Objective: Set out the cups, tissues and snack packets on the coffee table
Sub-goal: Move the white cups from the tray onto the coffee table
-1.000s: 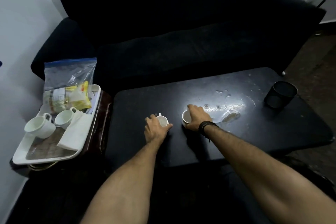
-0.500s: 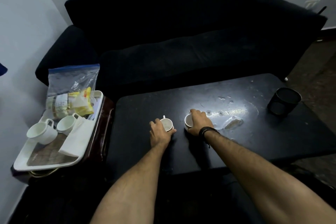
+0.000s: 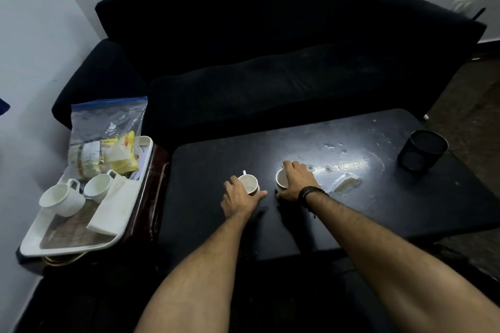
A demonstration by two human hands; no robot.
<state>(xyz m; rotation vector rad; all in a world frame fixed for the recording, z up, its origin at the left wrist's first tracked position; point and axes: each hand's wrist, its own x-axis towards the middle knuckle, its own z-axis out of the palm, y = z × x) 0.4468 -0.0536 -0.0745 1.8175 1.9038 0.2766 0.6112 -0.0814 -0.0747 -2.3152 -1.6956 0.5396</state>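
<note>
Two white cups stand on the black coffee table [image 3: 205, 219]. My left hand [image 3: 239, 199] wraps around the left cup [image 3: 249, 182], its handle pointing away from me. My right hand [image 3: 296, 181] covers the right cup [image 3: 281, 180] from above and grips its side. On the left, a white tray [image 3: 35, 244] holds two more white cups [image 3: 61, 200] [image 3: 98, 190], a folded stack of white tissues [image 3: 113, 209] and a clear zip bag of yellow snack packets [image 3: 108, 143].
A black mesh pot [image 3: 422, 154] stands at the table's far right. A shiny wet-looking patch [image 3: 349, 170] lies just right of my right hand. A black sofa [image 3: 270, 62] runs behind the table. The tray rests on a dark side table [image 3: 151, 197].
Both hands stay on their cups in the same spots on the table. The view has shifted slightly; nothing was let go or picked up.
</note>
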